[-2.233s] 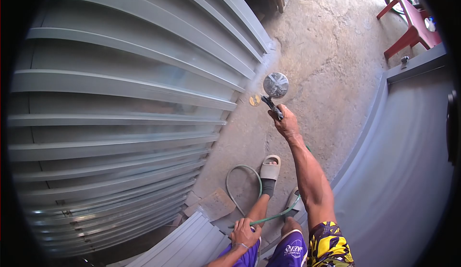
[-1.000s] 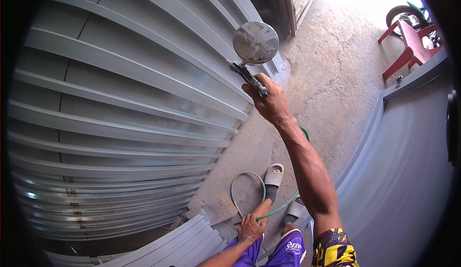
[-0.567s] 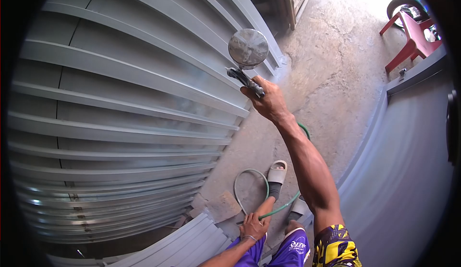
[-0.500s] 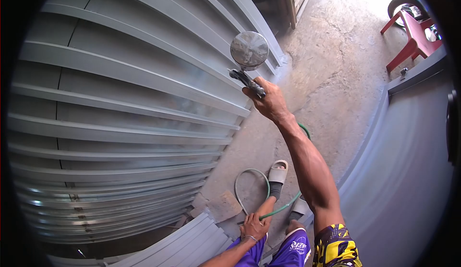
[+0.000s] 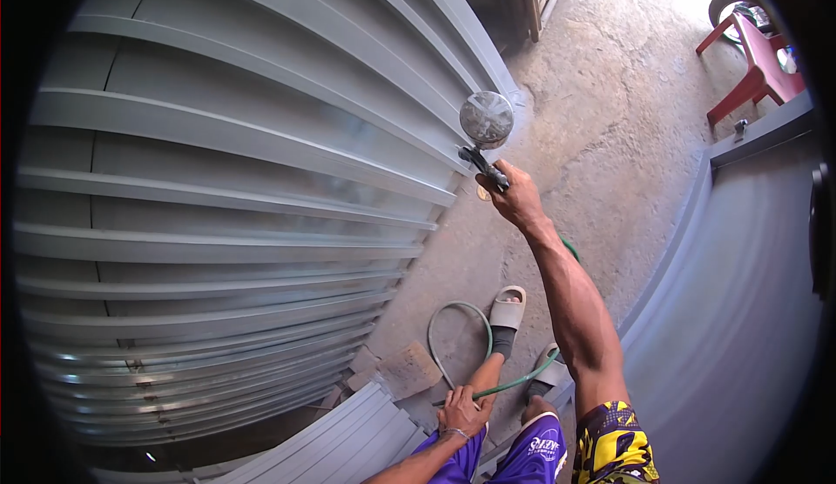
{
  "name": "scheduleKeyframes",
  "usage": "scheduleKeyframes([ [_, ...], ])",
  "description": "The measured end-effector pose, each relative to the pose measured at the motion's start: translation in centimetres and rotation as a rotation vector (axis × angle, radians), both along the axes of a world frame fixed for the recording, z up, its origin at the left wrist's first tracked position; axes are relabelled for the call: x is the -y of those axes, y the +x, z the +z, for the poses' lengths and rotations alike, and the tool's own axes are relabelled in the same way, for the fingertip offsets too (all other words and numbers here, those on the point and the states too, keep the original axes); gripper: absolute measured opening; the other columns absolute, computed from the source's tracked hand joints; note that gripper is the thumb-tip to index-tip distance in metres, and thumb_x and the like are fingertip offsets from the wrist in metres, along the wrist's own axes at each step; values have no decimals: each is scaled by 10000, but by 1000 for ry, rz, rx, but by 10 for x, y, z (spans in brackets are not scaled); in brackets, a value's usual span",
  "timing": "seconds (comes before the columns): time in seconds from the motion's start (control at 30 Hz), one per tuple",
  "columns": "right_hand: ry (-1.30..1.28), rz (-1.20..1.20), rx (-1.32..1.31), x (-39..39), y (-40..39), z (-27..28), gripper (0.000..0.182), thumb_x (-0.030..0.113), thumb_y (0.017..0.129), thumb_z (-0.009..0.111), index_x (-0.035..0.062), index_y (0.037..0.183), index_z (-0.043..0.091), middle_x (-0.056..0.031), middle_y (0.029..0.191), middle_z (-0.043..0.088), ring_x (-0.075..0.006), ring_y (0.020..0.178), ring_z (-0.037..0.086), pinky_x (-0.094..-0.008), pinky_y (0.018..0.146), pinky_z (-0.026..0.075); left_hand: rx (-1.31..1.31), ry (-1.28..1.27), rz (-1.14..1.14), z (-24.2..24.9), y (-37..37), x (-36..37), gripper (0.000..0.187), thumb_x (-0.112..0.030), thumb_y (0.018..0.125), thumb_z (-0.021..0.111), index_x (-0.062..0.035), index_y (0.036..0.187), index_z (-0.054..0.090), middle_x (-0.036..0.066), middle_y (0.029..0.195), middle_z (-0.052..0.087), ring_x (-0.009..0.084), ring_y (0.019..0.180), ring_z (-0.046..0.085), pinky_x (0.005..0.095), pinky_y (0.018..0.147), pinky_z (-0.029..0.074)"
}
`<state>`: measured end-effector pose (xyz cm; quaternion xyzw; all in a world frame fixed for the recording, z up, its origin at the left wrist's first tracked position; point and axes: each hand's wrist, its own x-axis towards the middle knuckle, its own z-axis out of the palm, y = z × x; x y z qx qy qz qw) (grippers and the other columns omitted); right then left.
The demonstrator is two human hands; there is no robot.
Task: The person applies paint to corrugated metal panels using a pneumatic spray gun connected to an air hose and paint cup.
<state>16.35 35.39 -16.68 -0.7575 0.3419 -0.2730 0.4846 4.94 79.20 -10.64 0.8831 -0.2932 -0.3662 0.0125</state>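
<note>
My right hand (image 5: 514,195) is closed around the handle of a spray gun (image 5: 484,167). A round, paint-smeared metal cup (image 5: 487,120) sits on the gun, which points left at a large grey slatted metal panel (image 5: 261,149). The gun is near the panel's right edge, apart from it. At my knee, my left hand (image 5: 463,412) is closed on a green hose (image 5: 514,384), its fingers partly hidden. The hose loops over the floor by my sandals and shows again behind my right forearm.
A grey panel (image 5: 758,310) with a raised frame stands at right. A red plastic chair (image 5: 762,70) is at upper right, with a wheel behind it. Grey metal strips (image 5: 340,436) lie at lower left beside a flat block (image 5: 407,371) on the concrete floor (image 5: 601,127).
My right hand and the spray gun have moved right and slightly down, toward the panel's right edge. My left hand stays at my knee.
</note>
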Motion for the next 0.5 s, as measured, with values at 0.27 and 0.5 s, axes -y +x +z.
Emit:
scheduleKeyframes([
  [0.27, 6, -56, -88, -4, -19, -52, 371, 414, 952, 714, 64, 940, 591, -182, 893, 673, -422, 877, 657, -510, 730, 490, 98, -86, -30, -4, -1, 0, 303, -328, 821, 708, -70, 946, 610, 151, 987, 631, 393, 1009, 608, 542, 850, 496],
  [0.5, 23, -95, -146, -11, -33, -91, 376, 395, 948, 726, 48, 930, 583, -199, 879, 659, -434, 854, 648, -505, 707, 481, 99, -126, -36, -4, 1, 0, 272, -303, 807, 703, -81, 935, 610, 143, 971, 627, 396, 986, 609, 539, 832, 504],
])
